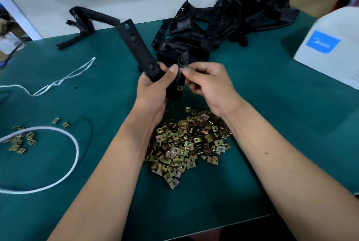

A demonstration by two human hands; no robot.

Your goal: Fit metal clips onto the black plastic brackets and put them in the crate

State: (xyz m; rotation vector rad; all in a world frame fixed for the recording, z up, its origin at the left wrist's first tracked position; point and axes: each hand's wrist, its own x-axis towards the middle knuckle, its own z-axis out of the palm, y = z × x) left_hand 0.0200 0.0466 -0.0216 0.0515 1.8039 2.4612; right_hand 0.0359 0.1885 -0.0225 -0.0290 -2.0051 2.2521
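Head view, items as they are lying:

1. Black plastic bracket (136, 46): you are holding it above the green table (272, 124). Your left hand (155, 87) is gripping its lower end, fingers curled round it, thumb lying across the front. The long arm with round holes is tilting up and to the left.

2. Metal clip (181, 70): your right hand (206, 83) is pinching it between thumb and forefinger, and it is sitting against the bracket's short arm, beside your left thumb tip. Whether it is fully seated cannot be told. A second clip (179, 87) is showing lower on the same arm.

3. Pile of loose clips (186, 143): brass-coloured, lying on the table directly below your hands, between your forearms.

4. Small scatter of clips (19, 141): lying at the far left, inside a loop of white cord (64, 172).

5. Thin white string (64, 79): trailing across the left side of the table.

6. Heap of black brackets (223, 25): piled at the back of the table, right of centre, just behind your hands.

7. Single bracket (85, 25): lying apart at the back left.

8. White box (330, 46) with a blue label: standing at the right edge.
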